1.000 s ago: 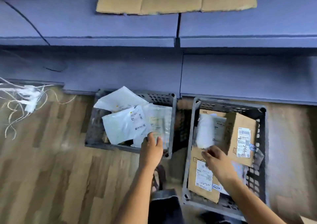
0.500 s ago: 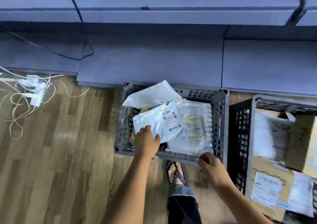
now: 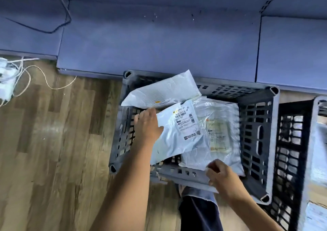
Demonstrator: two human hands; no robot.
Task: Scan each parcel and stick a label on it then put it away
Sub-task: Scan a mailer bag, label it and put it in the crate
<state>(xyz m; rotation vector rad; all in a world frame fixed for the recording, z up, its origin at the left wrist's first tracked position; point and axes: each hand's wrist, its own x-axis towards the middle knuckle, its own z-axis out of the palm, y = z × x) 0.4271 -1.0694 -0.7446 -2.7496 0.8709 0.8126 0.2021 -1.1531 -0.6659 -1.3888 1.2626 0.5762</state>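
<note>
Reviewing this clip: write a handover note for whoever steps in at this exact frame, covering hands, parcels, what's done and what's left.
Left hand: grips the left edge of the labelled white mailer in the grey crate.
Right hand: pinches the near edge of the clear bag parcel in the same crate.
A second white mailer leans over the crate's far rim. Another crate stands to the right.
Done: nothing that shows; no scanner or label roll is in view.
Left: lift a parcel out, scan it, label it, put it away, then do the rest.
</note>
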